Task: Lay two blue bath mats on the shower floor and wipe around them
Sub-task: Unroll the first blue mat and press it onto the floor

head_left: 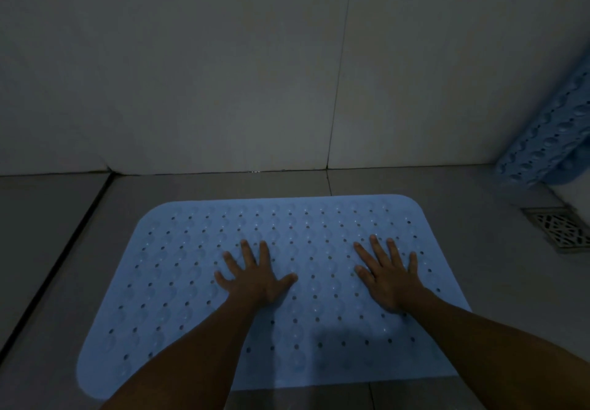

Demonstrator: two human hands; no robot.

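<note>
Mat (pixel 198 282) flat on shower floor (pixel 64 250), near back wall; second mat (pixel 549 141) propped against right wall. Left hand (pixel 255 277) and right hand (pixel 388 277) pressing down, fingers (pixel 245 251) spread straight, gripping nothing. Likely light, floppy, rubbery, perforated; best lifted by a corner or edge.

Left hand (pixel 255 277): palm down, fingers straight and spread, tips toward 12 o'clock, thumb out toward 3 o'clock.
Right hand (pixel 388 277): palm down, fingers straight and spread, tips toward 11 o'clock.
Forearms: bare, entering from 6 and 4 o'clock, hands apart.
</note>
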